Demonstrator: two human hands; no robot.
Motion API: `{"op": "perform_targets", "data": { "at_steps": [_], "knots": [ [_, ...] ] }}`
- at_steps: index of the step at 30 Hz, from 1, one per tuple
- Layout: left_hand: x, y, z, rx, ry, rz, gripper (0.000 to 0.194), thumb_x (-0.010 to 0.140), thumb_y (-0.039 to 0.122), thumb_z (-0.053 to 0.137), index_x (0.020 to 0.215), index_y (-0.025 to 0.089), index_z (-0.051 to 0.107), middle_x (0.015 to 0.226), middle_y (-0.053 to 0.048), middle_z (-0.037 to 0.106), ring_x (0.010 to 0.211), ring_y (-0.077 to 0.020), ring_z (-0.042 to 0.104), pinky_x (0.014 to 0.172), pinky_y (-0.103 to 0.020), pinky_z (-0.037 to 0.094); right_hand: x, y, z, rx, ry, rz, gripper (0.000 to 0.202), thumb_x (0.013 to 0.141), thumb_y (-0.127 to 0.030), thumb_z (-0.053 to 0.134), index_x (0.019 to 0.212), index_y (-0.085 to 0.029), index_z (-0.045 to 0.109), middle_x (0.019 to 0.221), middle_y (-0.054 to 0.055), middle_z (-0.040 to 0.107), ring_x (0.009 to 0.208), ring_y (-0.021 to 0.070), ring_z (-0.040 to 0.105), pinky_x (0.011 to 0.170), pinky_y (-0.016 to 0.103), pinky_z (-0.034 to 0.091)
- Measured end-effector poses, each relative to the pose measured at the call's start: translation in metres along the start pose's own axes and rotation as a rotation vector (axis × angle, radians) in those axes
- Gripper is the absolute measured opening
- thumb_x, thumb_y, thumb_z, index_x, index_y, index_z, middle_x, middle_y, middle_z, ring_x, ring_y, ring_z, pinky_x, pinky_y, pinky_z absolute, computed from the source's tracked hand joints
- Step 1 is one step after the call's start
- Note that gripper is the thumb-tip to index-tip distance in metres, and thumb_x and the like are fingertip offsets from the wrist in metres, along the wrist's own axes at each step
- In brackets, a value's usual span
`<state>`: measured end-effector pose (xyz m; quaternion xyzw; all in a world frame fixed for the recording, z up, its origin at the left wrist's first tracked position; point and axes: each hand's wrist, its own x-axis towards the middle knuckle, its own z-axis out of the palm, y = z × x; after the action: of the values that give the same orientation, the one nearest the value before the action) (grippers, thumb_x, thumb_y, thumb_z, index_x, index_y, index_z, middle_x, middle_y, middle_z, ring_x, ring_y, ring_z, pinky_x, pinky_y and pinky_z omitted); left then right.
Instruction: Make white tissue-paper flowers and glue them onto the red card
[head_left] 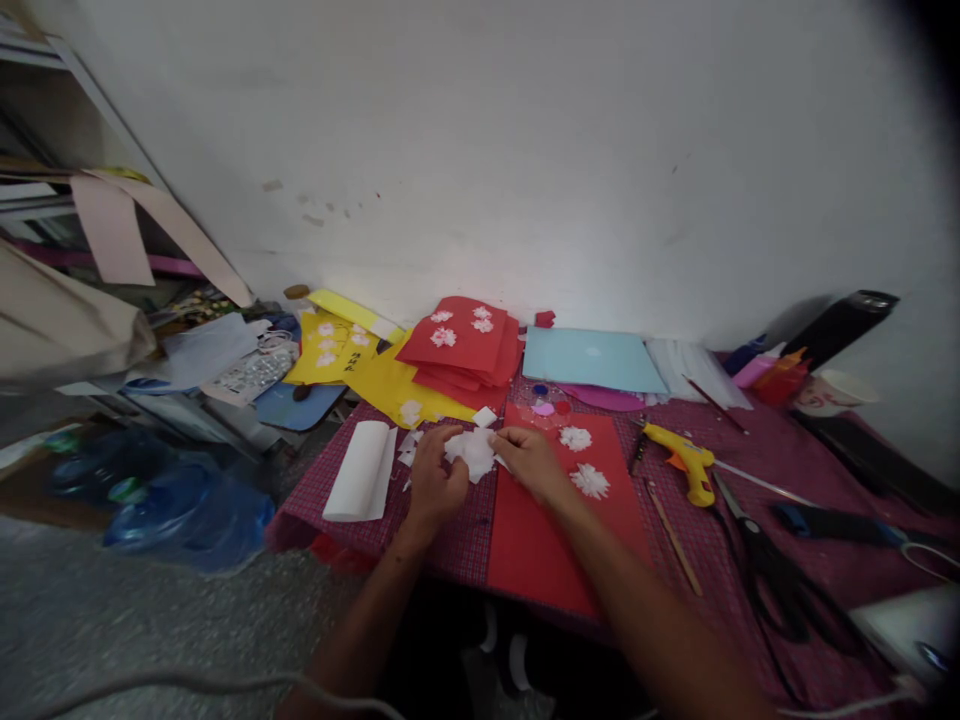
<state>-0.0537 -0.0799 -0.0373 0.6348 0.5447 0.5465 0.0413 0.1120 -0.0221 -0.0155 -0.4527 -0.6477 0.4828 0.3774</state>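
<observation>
White thin paper pieces (471, 453) lie in a loose pile on the checked tablecloth, between my two hands. My left hand (436, 478) rests at the pile's left side, thumb and fingers apart, touching or just over the paper. At the pile's right edge, my right hand (531, 462) has its fingertips pinched on a small white paper piece (501, 460). Beneath my right wrist lies a red sheet (540, 545) bearing two white paper blossoms (589, 480). A white paper roll (360, 472) lies to the left of my left hand.
Behind are stacked red sheets (465, 345) with blossoms, yellow sheets (322, 350) and a light-blue folder (589, 360). To the right lie a yellow glue gun (686, 462), a pencil (675, 540), black-handled scissors (772, 570) and a black bottle (844, 325). Water jugs (172, 505) stand on the floor.
</observation>
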Motion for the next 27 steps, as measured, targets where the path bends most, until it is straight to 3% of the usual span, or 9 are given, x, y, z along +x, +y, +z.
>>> {"op": "perform_targets", "data": {
  "at_steps": [5,8,12,17,23,27],
  "knots": [
    [0.001,0.003,-0.002,-0.021,0.051,-0.005,0.040,0.077,0.007,0.054,0.114,0.022,0.061,0.112,-0.009,0.066,0.109,-0.0256,0.060,0.099,-0.045,0.046,0.004,0.005,0.005,0.019,-0.092,0.008,0.029,0.082,-0.044,0.059,0.077,-0.017,0.068,0.071,0.001,0.064,0.063,0.0146,0.055,0.058,0.025,0.040],
    [0.001,0.003,0.000,-0.018,0.018,0.012,0.037,0.077,0.008,0.055,0.111,0.022,0.061,0.111,-0.008,0.066,0.108,-0.0247,0.060,0.098,-0.044,0.046,0.004,0.004,0.003,0.058,-0.071,0.010,0.027,0.080,-0.042,0.062,0.088,-0.017,0.068,0.082,0.003,0.068,0.069,0.0157,0.059,0.062,0.026,0.044],
    [-0.001,0.006,0.001,-0.032,-0.024,0.029,0.032,0.082,0.011,0.056,0.111,0.023,0.061,0.111,-0.008,0.066,0.107,-0.0239,0.060,0.096,-0.043,0.047,0.001,-0.001,-0.006,0.142,-0.022,0.019,0.026,0.078,-0.039,0.062,0.094,-0.019,0.065,0.078,0.000,0.065,0.063,0.0140,0.055,0.058,0.026,0.042],
    [-0.002,0.013,-0.002,-0.102,-0.051,0.051,0.024,0.088,0.018,0.058,0.111,0.023,0.061,0.112,-0.010,0.066,0.108,-0.0235,0.060,0.097,-0.042,0.047,-0.003,-0.007,-0.007,0.261,-0.049,-0.057,0.030,0.078,-0.037,0.063,0.103,-0.019,0.062,0.070,-0.004,0.058,0.056,0.0117,0.050,0.054,0.024,0.039],
    [0.002,0.019,-0.006,-0.146,-0.116,0.053,0.026,0.087,0.024,0.063,0.113,0.023,0.064,0.114,-0.010,0.066,0.110,-0.0244,0.060,0.099,-0.043,0.046,-0.009,-0.013,-0.001,0.268,-0.046,-0.095,0.032,0.078,-0.036,0.066,0.106,-0.021,0.062,0.081,0.001,0.069,0.073,0.0164,0.064,0.070,0.030,0.051],
    [0.002,0.017,-0.001,-0.133,-0.085,0.025,0.022,0.085,0.025,0.067,0.107,0.023,0.066,0.107,-0.008,0.068,0.104,-0.0230,0.063,0.094,-0.041,0.048,-0.014,-0.017,0.001,0.251,-0.016,-0.132,0.027,0.080,-0.035,0.066,0.104,-0.022,0.066,0.094,0.005,0.074,0.088,0.0215,0.071,0.080,0.034,0.054]
  ]
}}
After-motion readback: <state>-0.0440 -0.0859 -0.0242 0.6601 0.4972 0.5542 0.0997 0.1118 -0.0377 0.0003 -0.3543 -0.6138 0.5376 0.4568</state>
